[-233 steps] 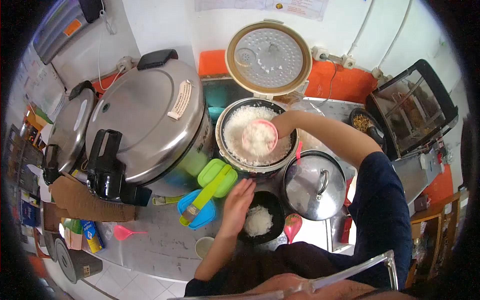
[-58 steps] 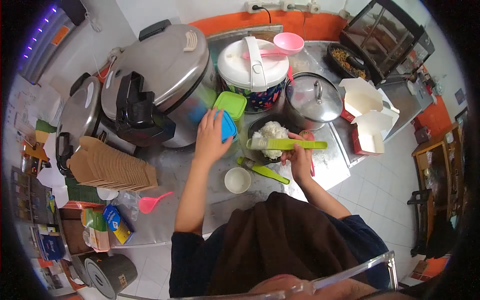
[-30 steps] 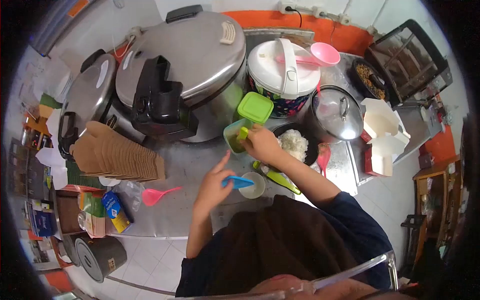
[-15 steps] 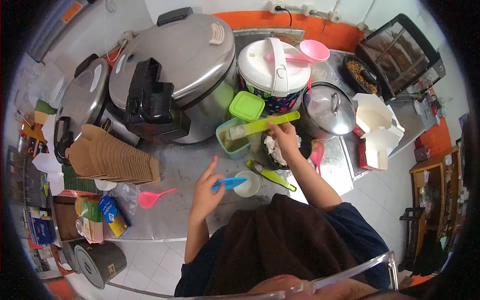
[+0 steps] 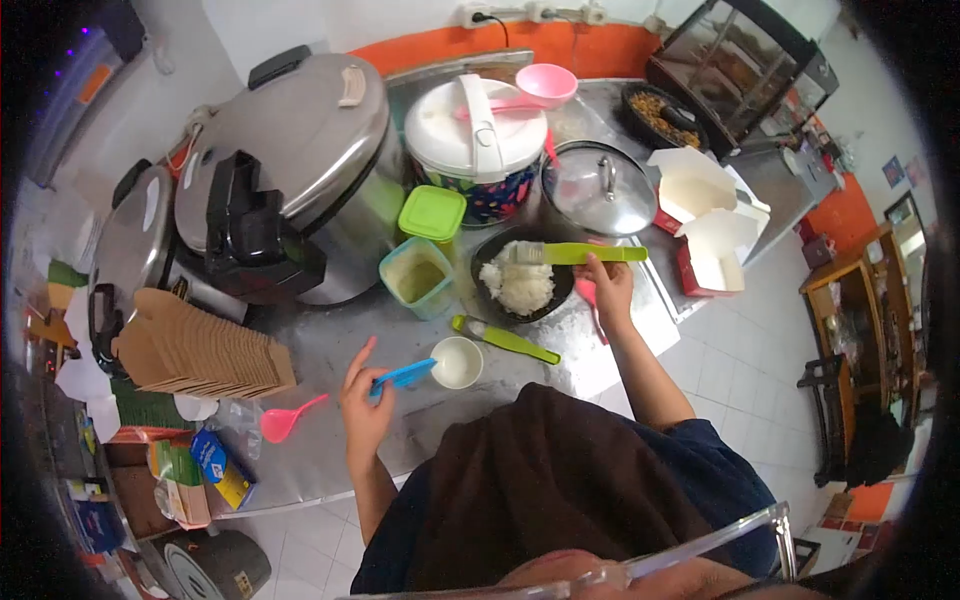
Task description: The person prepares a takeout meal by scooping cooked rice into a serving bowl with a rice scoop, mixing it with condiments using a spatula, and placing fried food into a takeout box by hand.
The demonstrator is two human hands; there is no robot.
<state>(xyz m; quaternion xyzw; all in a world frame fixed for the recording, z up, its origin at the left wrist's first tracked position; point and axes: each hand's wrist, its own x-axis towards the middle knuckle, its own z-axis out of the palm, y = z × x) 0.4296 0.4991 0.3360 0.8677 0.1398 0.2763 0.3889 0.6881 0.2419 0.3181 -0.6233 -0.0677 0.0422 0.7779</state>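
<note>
My right hand (image 5: 610, 285) grips a lime-green measuring spoon (image 5: 600, 253) by its handle, the pale scoop end level over white rice (image 5: 525, 285) in a black bowl (image 5: 545, 315). In my left hand (image 5: 362, 405) is a flat blue plastic utensil (image 5: 405, 373), its tip at the rim of a small white cup (image 5: 458, 362). The left index finger points away from it. A second green measuring spoon (image 5: 508, 340) lies between cup and rice bowl. Behind the cup stands an uncovered teal container (image 5: 417, 280) with pale contents, beside a green-lidded tub (image 5: 433, 212).
Large steel cookers (image 5: 300, 130), a white-lidded rice cooker (image 5: 480, 130) and a lidded pot (image 5: 598, 190) line the back. Stacked brown cartons (image 5: 200, 345) and a pink ladle (image 5: 290, 418) lie left. Opened paper boxes (image 5: 715, 250) stand right, near a pink spoon (image 5: 587, 292).
My right hand has swung the green measuring spoon from over the teal container to over the rice. My left hand's blue utensil remains at the cup. The camera view has shifted.
</note>
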